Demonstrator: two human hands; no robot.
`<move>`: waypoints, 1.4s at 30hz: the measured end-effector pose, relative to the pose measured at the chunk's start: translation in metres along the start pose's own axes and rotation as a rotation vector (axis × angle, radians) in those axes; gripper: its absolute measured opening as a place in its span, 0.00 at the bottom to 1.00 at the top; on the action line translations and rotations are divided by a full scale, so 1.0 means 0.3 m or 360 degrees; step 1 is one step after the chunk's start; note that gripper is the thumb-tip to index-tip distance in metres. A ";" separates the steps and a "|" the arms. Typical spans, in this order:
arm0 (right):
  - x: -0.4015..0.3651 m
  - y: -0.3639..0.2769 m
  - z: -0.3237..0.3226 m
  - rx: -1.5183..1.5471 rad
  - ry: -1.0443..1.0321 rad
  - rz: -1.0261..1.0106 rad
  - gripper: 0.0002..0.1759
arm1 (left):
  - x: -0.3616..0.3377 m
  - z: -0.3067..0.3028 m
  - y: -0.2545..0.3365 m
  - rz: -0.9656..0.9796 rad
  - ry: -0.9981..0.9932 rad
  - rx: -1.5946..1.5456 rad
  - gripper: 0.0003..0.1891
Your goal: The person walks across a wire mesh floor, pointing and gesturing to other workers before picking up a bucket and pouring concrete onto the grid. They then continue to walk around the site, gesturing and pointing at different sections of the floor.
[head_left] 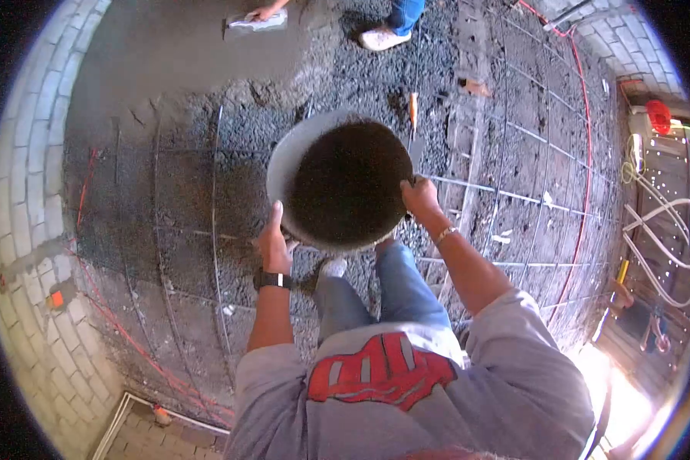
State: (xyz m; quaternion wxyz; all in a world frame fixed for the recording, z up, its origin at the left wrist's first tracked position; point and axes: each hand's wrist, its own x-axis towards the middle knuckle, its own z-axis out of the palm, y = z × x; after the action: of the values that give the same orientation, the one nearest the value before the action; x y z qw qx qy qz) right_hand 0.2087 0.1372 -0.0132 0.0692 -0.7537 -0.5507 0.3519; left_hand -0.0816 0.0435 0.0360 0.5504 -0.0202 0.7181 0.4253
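I hold a wide round bucket [285, 165] in front of my legs, its mouth tipped up toward me. The inside is dark, and I cannot make out whether anything is in it. My right hand [422, 201] is closed on the right side of the rim. On the lower left side, my left hand [274, 239] supports the wall, thumb up along the outside and fingers partly hidden beneath. Just beyond the bucket's right edge, a trowel with an orange handle [413, 111] stands or lies on the rough ground.
At the top, another person's hand [264, 11] holds a flat float [259, 23] on smooth wet concrete [161, 46]; their shoe [384, 38] is nearby. Rebar [216, 176] crosses the gravelly ground. Red string lines [586, 123] run near block walls [23, 176]. White hoses [659, 207] hang at right.
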 end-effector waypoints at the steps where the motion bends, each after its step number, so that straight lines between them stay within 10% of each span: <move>1: 0.065 0.019 0.002 0.0015 0.0018 -0.0012 0.21 | 0.070 0.044 -0.001 -0.0144 -0.0105 0.0015 0.41; 14: 0.739 0.300 0.155 0.0150 0.0251 0.0063 0.19 | 0.748 0.553 -0.095 -0.0186 -0.0296 0.0116 0.49; 22: 0.954 0.562 0.312 0.0464 -0.0133 0.0120 0.13 | 0.820 0.607 -0.179 -0.0025 -0.0282 0.0354 0.35; 23: 0.958 0.632 0.290 -0.0621 -0.0135 -0.0702 0.11 | 0.785 0.593 -0.164 -0.0078 -0.0268 0.0445 0.35; 25: 0.927 0.778 0.283 -0.0755 0.0135 -0.1112 0.09 | 0.740 0.541 -0.175 -0.0205 -0.0207 0.0788 0.35; 26: 0.831 0.622 0.149 0.0064 -0.0192 0.0200 0.12 | 0.725 0.500 -0.181 -0.0276 -0.0147 0.1062 0.34; 29: 0.738 0.819 0.159 -0.1131 -0.0065 -0.0736 0.20 | 0.621 0.408 -0.228 0.0259 -0.0050 0.1577 0.22; 31: 0.591 0.623 0.000 0.0033 0.0133 0.0112 0.18 | 0.552 0.371 -0.269 0.0480 -0.0084 0.1280 0.16; 34: 0.435 0.484 -0.088 0.0053 0.0117 0.0287 0.21 | 0.424 0.360 -0.237 0.0306 -0.0166 0.1202 0.16; 36: 0.379 0.487 0.010 0.0368 0.0030 0.0066 0.18 | 0.323 0.361 -0.203 0.0141 -0.0181 0.1199 0.18; 42: -0.106 -0.436 -0.041 0.0703 -0.0420 -0.0336 0.23 | 0.034 0.302 -0.055 -0.0518 -0.0772 -0.0454 0.31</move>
State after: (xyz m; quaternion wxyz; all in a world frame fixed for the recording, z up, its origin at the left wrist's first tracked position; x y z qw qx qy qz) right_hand 0.1094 0.1630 0.0747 0.1958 -0.6064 -0.5403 0.5495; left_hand -0.0073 0.0947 0.0152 0.7580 -0.1096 0.4864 0.4205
